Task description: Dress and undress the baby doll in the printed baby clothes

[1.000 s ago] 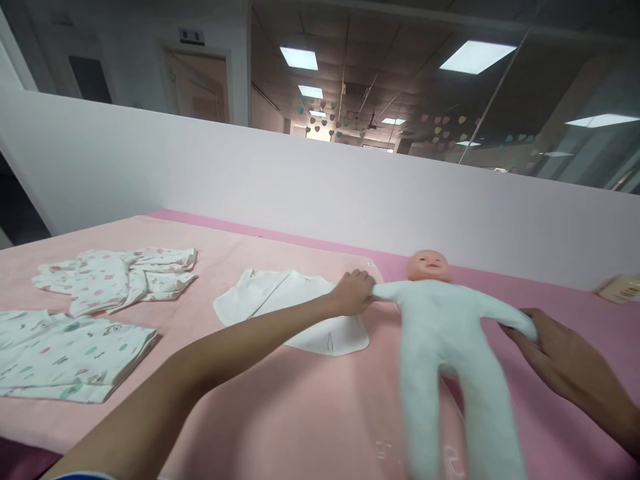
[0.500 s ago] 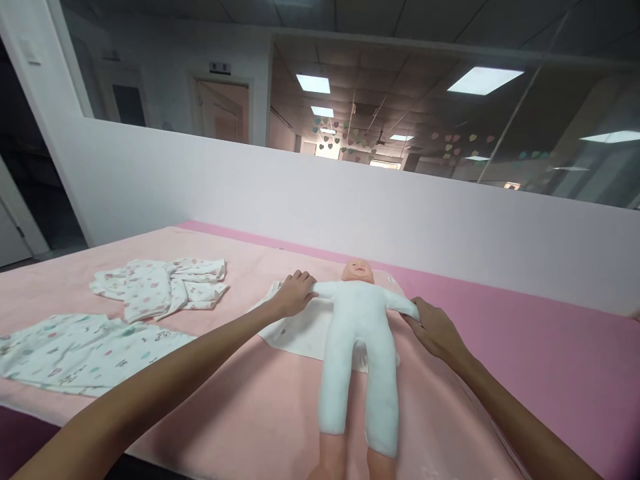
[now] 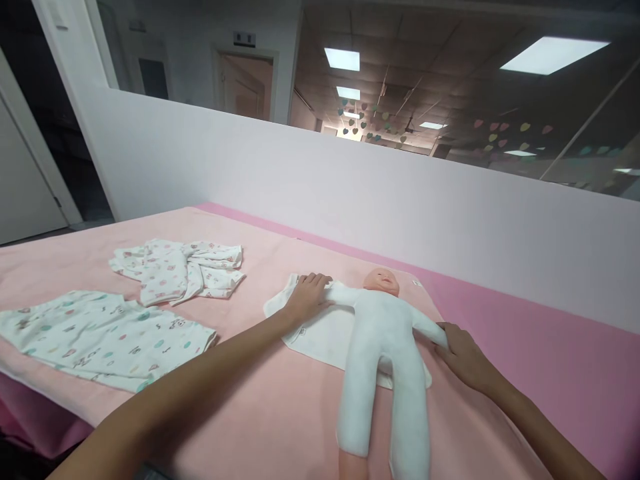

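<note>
A baby doll (image 3: 383, 347) with a white cloth body lies face up on a pink blanket (image 3: 280, 413), its torso over a plain white baby garment (image 3: 320, 333). My left hand (image 3: 307, 299) is closed round the end of the doll's outstretched arm, resting on the garment's left part. My right hand (image 3: 463, 357) grips the end of the doll's other arm, which angles down toward the garment's right edge. The doll's legs point toward me and its bare feet reach the frame's bottom.
Two patterned white baby garments lie to the left: a crumpled one (image 3: 180, 270) farther back and a flat one (image 3: 105, 337) near the blanket's front edge. A low white partition wall (image 3: 350, 193) runs behind the table, with glass above it.
The doll has been carried left from bare blanket and laid onto the white garment, both hands staying on its arms. Its right arm has come down from outstretched to angled.
</note>
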Demonstrator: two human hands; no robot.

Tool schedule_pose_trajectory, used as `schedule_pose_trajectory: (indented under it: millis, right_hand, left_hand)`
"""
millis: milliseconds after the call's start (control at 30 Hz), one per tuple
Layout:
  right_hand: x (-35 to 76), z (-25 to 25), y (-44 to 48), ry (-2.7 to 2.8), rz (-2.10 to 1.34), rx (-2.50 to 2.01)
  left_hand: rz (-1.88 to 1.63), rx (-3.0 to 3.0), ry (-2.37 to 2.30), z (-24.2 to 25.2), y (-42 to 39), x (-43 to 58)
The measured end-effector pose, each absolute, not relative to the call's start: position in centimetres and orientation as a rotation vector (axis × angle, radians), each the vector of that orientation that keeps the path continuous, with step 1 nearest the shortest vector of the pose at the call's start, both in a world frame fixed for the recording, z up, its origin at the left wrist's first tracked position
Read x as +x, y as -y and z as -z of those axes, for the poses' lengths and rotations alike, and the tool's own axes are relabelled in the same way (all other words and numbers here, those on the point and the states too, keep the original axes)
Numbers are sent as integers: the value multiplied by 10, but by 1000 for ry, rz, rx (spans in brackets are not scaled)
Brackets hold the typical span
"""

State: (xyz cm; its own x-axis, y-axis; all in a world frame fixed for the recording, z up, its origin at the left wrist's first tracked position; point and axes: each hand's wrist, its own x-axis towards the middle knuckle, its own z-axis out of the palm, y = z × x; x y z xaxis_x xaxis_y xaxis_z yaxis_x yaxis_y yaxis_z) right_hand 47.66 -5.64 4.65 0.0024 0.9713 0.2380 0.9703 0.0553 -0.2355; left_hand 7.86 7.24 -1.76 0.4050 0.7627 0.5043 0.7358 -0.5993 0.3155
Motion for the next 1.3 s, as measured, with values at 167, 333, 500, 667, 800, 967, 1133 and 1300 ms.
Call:
schedule_pose_trajectory:
  millis: [167, 333, 500, 667, 800, 967, 1133, 1300]
  right_hand:
    - [426, -74, 36, 1967, 118, -1781]
    - [344, -78, -27, 2334, -217, -1440]
    - [309, -67, -87, 2475, -643, -1570]
    - [320, -58, -96, 2433, -643, -1682]
    - [331, -54, -94, 2399, -630, -1662]
    - [334, -60, -89, 2383, -655, -1523]
    - [337, -68, -78, 2253, -743, -1460]
    - [337, -71, -74, 2220, -839, -1501]
  left_hand:
    - [-1110, 2335, -1632, 37, -75, 74]
    - [-1037, 2289, -1667, 46, -79, 74]
    - [-1043, 2275, -1653, 49, -81, 73]
    - [-1062, 2246, -1668, 49, -81, 73]
    - [-1061, 2213, -1696, 48, -84, 74]
    - [-1020, 2229, -1760, 50, -86, 75]
    - [-1018, 2246, -1736, 45, -82, 74]
    - [-965, 2284, -1718, 40, -78, 74]
